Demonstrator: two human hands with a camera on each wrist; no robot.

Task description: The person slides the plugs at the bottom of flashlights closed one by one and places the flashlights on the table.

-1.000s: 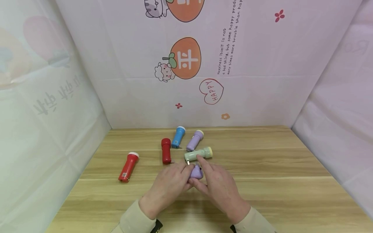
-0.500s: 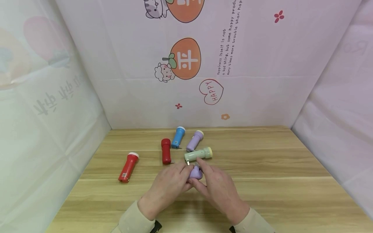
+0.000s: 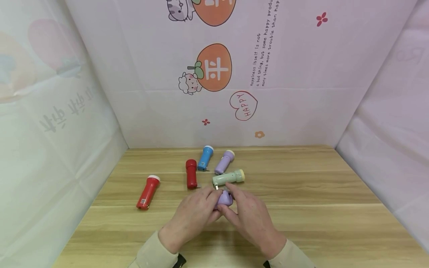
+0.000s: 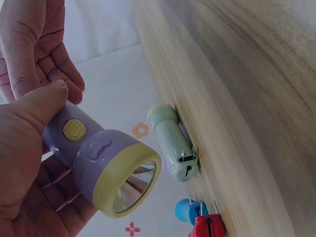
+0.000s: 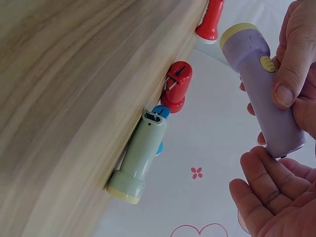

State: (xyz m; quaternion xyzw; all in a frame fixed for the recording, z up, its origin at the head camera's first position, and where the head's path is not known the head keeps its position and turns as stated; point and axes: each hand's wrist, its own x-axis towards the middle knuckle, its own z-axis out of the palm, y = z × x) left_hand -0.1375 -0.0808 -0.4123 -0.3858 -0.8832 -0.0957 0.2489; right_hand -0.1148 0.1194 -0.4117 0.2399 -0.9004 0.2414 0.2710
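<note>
Above a pale wood-grain table, the left hand pinched a lavender cylindrical flashlight, the right hand loosely parting its fingers.

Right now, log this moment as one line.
left hand: grips purple flashlight | right hand: touches its tail end | on table: green flashlight, blue flashlight, second purple flashlight, two red flashlights
</note>
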